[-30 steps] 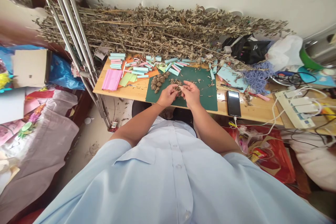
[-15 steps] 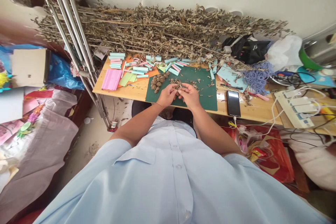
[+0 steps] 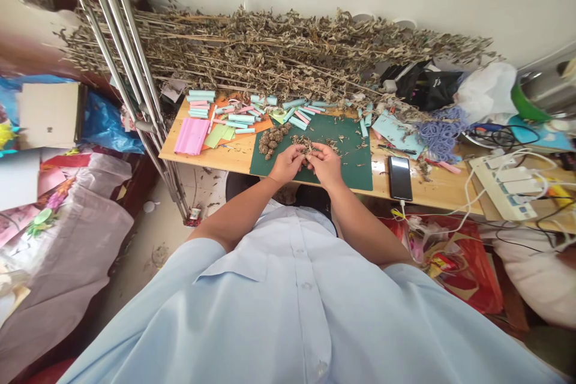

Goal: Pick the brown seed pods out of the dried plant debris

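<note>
My left hand (image 3: 288, 165) and my right hand (image 3: 326, 165) meet over the front of a green cutting mat (image 3: 353, 175). Both are closed, thumbs and fingertips pinching dried leaves (image 3: 306, 149) between them. More crumbled leaf bits (image 3: 333, 144) lie on the mat beyond my fingers. A cluster of brown balls of rolled dried leaf (image 3: 271, 141) sits left of my left hand, apart from it. The fingers partly hide how much leaf is held.
Long bundles of dried stalks (image 3: 270, 48) line the wall behind. Blue and pink paper rolls (image 3: 240, 118) and pink paper (image 3: 191, 136) lie left; a phone (image 3: 399, 178), purple cord (image 3: 443, 135) and power strip (image 3: 504, 186) lie right. Metal crutches (image 3: 130, 60) lean at the left edge.
My hands stay in the same place, with only slight finger movement at the dried leaves. Nothing else on the table has visibly moved.
</note>
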Motion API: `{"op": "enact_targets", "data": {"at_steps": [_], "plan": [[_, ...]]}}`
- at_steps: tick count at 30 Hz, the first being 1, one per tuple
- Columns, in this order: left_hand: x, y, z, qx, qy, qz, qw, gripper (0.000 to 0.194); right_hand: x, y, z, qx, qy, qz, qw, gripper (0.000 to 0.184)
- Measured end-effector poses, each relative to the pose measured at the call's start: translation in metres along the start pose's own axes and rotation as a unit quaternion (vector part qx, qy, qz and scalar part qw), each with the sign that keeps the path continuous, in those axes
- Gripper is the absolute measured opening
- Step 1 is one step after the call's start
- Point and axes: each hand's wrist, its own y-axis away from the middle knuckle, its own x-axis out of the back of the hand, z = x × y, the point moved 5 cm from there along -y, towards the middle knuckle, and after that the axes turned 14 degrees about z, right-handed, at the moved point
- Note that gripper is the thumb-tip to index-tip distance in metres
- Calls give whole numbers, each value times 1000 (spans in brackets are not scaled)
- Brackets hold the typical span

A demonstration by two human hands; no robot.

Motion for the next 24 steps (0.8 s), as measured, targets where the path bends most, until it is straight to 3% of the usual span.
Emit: {"op": "enact_targets", "data": {"at_steps": [24], "plan": [[1, -1, -2, -5, -24, 10, 1000, 28, 3, 1, -1, -5, 4, 12, 1000, 50]]}}
